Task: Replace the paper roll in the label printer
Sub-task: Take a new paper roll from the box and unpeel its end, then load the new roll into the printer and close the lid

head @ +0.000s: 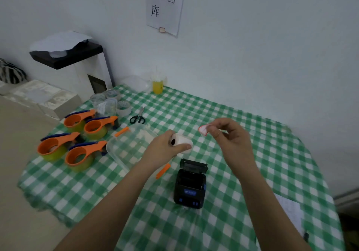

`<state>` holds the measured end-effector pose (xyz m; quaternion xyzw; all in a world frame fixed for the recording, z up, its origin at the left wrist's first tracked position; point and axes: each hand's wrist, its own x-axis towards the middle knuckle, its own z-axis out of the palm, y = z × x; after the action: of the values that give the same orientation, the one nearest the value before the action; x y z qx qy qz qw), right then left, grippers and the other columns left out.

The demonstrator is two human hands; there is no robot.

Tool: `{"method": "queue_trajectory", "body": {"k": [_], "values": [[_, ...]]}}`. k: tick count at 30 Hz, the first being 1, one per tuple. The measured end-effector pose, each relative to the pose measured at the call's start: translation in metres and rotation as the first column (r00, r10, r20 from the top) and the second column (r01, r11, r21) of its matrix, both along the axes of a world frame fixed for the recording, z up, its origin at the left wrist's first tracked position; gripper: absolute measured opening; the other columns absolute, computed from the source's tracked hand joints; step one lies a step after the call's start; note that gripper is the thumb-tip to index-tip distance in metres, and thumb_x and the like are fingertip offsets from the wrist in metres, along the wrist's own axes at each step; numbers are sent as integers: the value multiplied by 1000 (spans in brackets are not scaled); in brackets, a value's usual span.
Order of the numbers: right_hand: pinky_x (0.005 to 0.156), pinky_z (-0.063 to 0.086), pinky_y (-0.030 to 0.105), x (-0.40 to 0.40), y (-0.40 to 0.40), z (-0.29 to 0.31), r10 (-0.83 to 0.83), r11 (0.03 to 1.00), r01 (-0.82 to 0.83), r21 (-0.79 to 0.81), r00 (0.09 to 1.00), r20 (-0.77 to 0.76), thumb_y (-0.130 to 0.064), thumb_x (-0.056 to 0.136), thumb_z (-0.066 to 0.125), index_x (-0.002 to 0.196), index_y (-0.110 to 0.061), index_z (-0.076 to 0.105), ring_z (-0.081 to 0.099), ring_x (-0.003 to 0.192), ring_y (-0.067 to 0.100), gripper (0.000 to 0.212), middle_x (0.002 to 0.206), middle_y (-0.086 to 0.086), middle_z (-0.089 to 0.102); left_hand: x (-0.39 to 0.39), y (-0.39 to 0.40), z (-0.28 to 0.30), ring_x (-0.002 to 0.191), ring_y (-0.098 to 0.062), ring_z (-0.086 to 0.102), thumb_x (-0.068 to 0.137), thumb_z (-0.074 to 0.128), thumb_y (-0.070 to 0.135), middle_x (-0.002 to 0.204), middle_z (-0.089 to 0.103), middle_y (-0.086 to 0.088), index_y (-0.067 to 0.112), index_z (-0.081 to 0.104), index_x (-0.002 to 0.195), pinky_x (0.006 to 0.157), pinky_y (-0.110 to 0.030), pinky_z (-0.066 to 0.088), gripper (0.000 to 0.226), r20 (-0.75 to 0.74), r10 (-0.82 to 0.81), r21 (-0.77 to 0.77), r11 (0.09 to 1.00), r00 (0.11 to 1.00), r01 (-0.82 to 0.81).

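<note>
A person works with two bare hands over a worktop (252,153) covered in a green-and-white checked cloth. The left hand (165,146) is closed around a small white paper label roll (182,143) with a dark core hole facing the camera, held in the air above the middle of the worktop. The right hand (231,134), raised just beside it, pinches a small white label piece with a red edge (203,130) between thumb and fingertips, with the remaining fingers curled; it appears to be the roll's sealing sticker or loose first label. Both forearms reach in from the near edge, with the wrists bent slightly inward towards each other. Below the hands, nearer the near edge, sits a small black label printer with blue buttons (190,184), its lid hinged open away from the person, and the paper bay looks empty. Judging by this, the step in hand is preparing the new roll, freeing its leading end. The next move would call for lowering the roll into the open bay with the loose end feeding towards the outlet slot, then closing the lid. Towards the left edge are four orange tape dispensers (73,144), a clear plastic container (128,146) and black-handled scissors (138,116).
</note>
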<state>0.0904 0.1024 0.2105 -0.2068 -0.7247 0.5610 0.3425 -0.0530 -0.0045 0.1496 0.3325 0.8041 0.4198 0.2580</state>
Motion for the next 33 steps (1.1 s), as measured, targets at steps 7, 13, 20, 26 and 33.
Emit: {"method": "queue_trajectory", "body": {"k": [7, 13, 20, 26, 33], "values": [[81, 36, 9, -19, -28, -21, 174, 881, -273, 387, 946, 272, -18, 80, 68, 75, -31, 61, 50, 90, 1, 16, 78, -26, 59, 10, 9, 5, 86, -29, 59, 87, 47, 22, 94, 59, -13, 8, 48, 89, 73, -41, 47, 14, -381, -198, -170, 975, 903, 142], [88, 27, 11, -24, -39, -42, 130, 832, -286, 475, 933, 335, -24, 78, 68, 87, -22, 61, 36, 103, 10, 12, 106, -9, 52, 20, 9, -6, 97, -29, 59, 91, 43, 16, 105, 60, -16, 3, 54, 103, 86, -40, 49, 21, -391, -246, -277, 950, 887, 142], [94, 29, 16, -1, -32, -56, -112, 889, -37, 457, 949, 294, -46, 78, 61, 128, -37, 40, 32, 115, 7, 56, 122, -7, 38, 17, 1, -33, 66, -18, 51, 83, 56, 35, 79, 52, -1, 15, 42, 84, 54, -27, 35, 24, -282, -179, -155, 978, 942, 140], [100, 42, 31, 31, -6, -103, -8, 994, -34, 107, 931, 365, -17, 88, 58, 125, -37, 45, 43, 117, 2, 44, 127, -11, 43, 16, 1, -43, 75, -15, 61, 74, 72, 37, 86, 60, 0, 19, 55, 99, 69, -37, 55, 35, 192, -119, 78, 991, 974, 105], [91, 53, 37, 34, -7, -138, 186, 975, -119, -189, 899, 395, -30, 80, 69, 116, -33, 56, 58, 106, 2, 39, 118, -12, 60, 26, 0, -69, 98, -12, 63, 79, 69, 25, 107, 62, 3, 38, 50, 108, 73, -24, 56, 37, 466, -275, 117, 961, 841, 249]]}}
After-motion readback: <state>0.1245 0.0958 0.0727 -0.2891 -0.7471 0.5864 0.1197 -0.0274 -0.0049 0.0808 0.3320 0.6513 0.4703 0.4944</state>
